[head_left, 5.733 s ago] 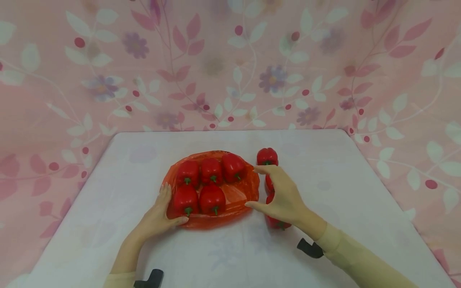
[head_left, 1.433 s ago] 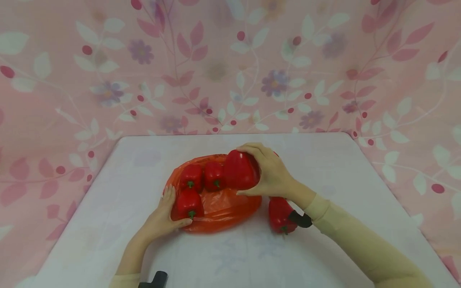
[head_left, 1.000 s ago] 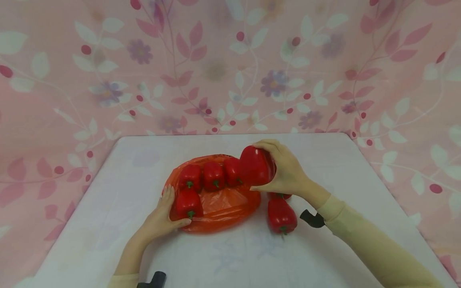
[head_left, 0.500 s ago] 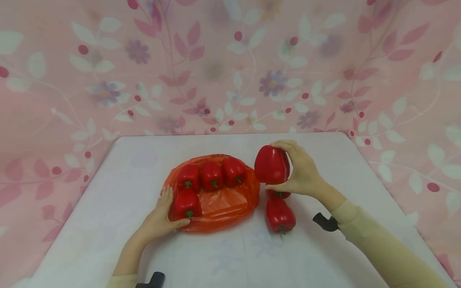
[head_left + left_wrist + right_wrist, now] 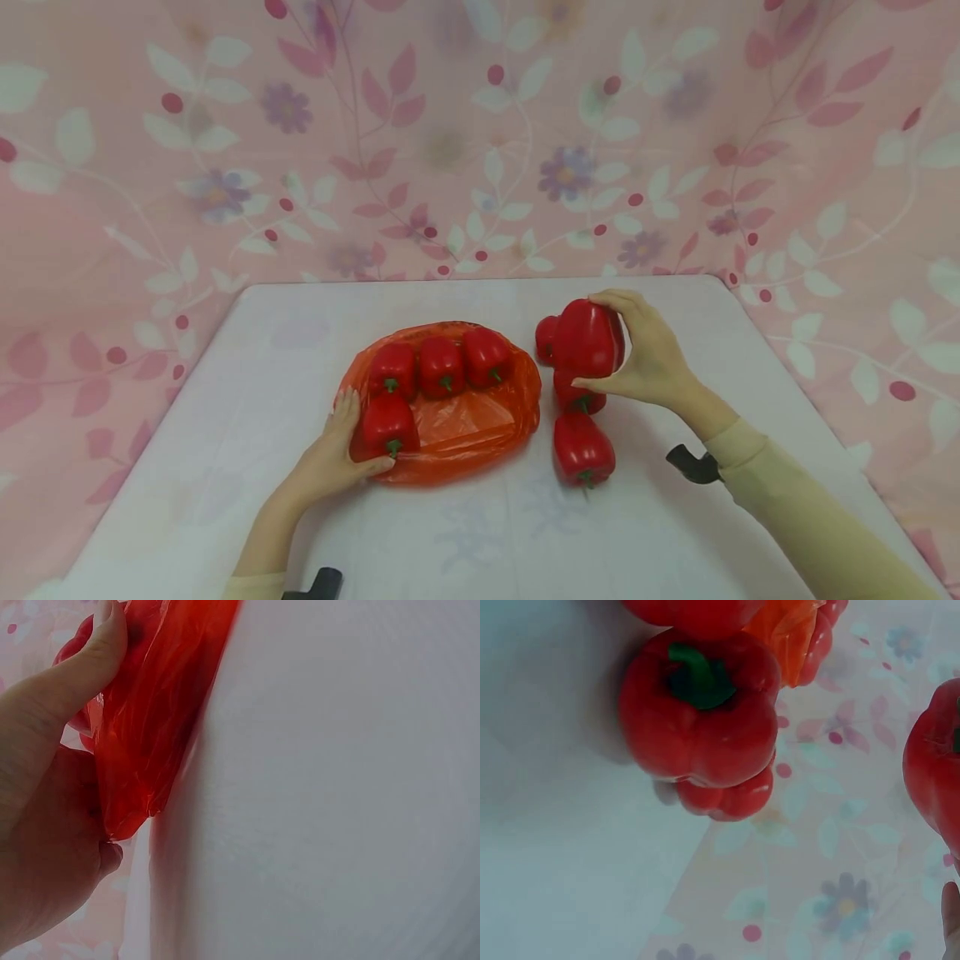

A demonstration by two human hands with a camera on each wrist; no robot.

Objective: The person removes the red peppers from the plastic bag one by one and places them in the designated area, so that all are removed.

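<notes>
An orange plastic bag (image 5: 480, 417), its mouth spread wide, lies on the table with several red bell peppers (image 5: 441, 367) inside. My left hand (image 5: 337, 446) holds the bag's left side, thumb at the front rim and fingers along the outer side; the left wrist view shows the thumb (image 5: 90, 664) against the plastic. To the right of the bag, my right hand (image 5: 648, 354) grips a red bell pepper (image 5: 585, 337) between thumb and fingers, raised above the row there. That held pepper (image 5: 934, 765) shows at the right edge of the right wrist view.
Three other bell peppers stand in a row right of the bag: a back one (image 5: 547, 337) partly hidden by the held pepper, a middle one (image 5: 573, 396) and a front one (image 5: 583, 450). A white cloth covers the table (image 5: 465, 542); floral fabric (image 5: 480, 150) hangs behind.
My right hand has taken the front right bell pepper out of the bag, lifted it and carried it rightward over the row. My left hand stays on the bag.
</notes>
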